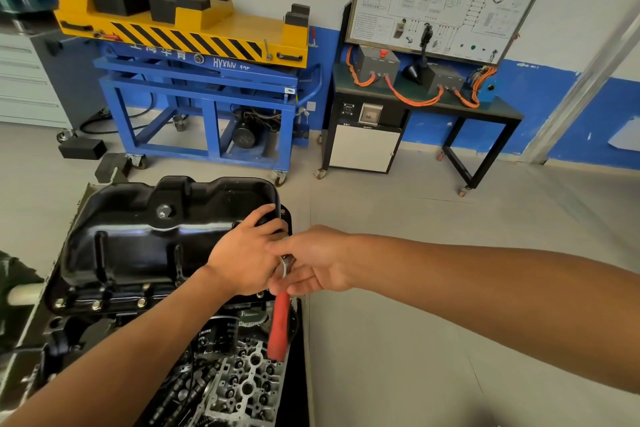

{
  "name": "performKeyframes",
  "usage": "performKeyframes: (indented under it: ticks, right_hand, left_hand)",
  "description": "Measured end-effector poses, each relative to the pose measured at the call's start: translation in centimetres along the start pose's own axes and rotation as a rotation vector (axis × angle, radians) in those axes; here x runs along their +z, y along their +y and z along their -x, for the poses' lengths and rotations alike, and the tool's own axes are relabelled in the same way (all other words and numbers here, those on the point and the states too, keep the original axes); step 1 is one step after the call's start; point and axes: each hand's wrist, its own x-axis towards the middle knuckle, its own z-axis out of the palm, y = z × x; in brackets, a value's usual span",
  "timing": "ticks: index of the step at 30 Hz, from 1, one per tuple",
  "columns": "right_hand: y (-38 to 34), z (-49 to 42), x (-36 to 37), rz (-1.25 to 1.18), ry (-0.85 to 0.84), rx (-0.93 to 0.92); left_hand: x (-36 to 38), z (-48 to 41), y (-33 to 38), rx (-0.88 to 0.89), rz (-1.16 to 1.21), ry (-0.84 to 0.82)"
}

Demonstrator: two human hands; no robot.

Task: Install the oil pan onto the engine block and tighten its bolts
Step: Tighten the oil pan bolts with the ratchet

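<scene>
Left hand grips pan; right hand pinches wrench.

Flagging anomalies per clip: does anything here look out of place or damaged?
Only two black blocks lying loose on the floor beside the blue lift cart; matching ones sit on its yellow top.

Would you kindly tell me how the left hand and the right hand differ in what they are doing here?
The left hand grips the right end of the black oil pan; the right hand holds a red-handled wrench near its metal head. The left forearm runs from the lower left, the right forearm from the right edge. Both hands meet at the pan's right end.
</scene>
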Motion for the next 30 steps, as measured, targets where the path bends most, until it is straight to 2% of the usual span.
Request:
performKeyframes:
  ticks: [2, 5, 8, 13, 18, 21, 24, 27, 30]
  right_hand:
    - [0.2, 0.0, 0.1, -0.049, 0.005, -0.003]
    - [-0.1, 0.0, -0.1, 0.029, -0.002, -0.017]
    - [-0.8, 0.0, -0.6, 0.312, -0.025, -0.049]
    - [-2.6, 0.2, -1.1, 0.753, -0.011, -0.075]
    - [-3.9, 0.4, -0.9, 1.225, 0.009, -0.131]
    - [-4.0, 0.9, -0.7, 1.759, 0.076, -0.321]
    - [-3.7, 0.9, -0.7, 1.849, 0.250, -0.525]
    - [-3.6, 1.0, -0.7, 1.933, 0.252, -0.649]
    - [-3.7, 0.9, -1.5, 1.990, 0.211, -0.771]
  left_hand:
    - [-0.2, 0.1, 0.0, 0.003, -0.041, -0.074]
    - [-0.4, 0.0, 0.1, 0.022, -0.014, -0.017]
    - [-0.3, -0.1, 0.1, -0.003, 0.005, 0.075]
    - [-0.3, 0.0, 0.2, 0.003, -0.030, 0.053]
    - [-0.3, -0.2, 0.3, -0.016, 0.028, 0.142]
    - [-0.2, -0.3, 0.4, -0.028, 0.039, 0.187]
    - [0.0, -0.2, 0.4, -0.046, 0.004, 0.113]
    - [0.5, 0.0, 0.4, -0.060, -0.040, 0.000]
    - [0.6, 0.0, 0.3, -0.042, -0.057, 0.082]
